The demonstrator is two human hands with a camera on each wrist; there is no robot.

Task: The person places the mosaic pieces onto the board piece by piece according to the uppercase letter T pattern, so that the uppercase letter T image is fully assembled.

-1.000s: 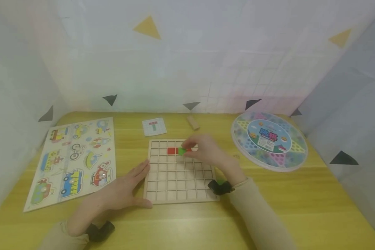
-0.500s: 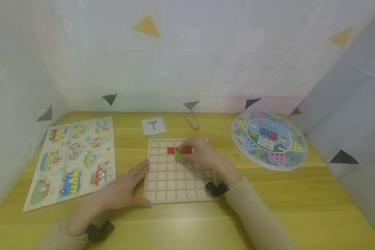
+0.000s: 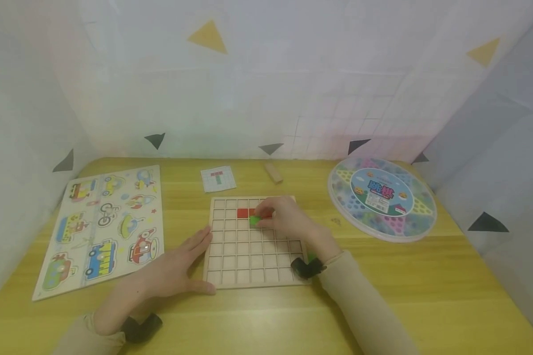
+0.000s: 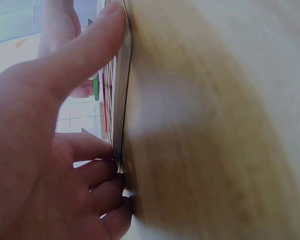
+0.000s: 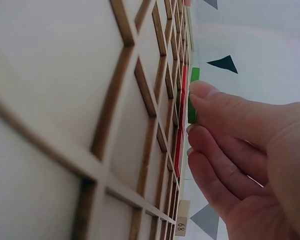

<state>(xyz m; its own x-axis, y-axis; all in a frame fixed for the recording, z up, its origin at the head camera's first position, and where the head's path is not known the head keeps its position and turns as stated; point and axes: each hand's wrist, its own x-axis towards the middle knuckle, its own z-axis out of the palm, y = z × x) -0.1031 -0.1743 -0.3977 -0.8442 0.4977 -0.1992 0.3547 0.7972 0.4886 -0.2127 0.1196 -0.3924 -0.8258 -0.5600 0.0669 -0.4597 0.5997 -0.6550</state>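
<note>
A square wooden grid board [image 3: 243,249] lies in front of me, with red tiles [image 3: 243,213] in a row near its far side. My right hand [image 3: 286,217] pinches a green square tile [image 5: 194,95] between thumb and fingers, close over the board beside the red row. The fingers partly cover that row in the head view. My left hand [image 3: 177,266] rests at the board's left side, its fingers along the left edge and the thumb at the near corner. Another green piece [image 3: 311,257] shows beside the board's right edge, partly hidden by the right wrist.
Behind the board lie a paper card [image 3: 218,179] with a red-and-green T pattern and a small wooden block [image 3: 273,173]. A vehicle picture puzzle [image 3: 102,227] lies at the left, and a round Chinese checkers box [image 3: 382,199] at the right. Pale walls close the table's back and sides.
My right hand has brought the green tile slightly left and nearer to me, from over the red row to just below it. The left hand has stayed in place.
</note>
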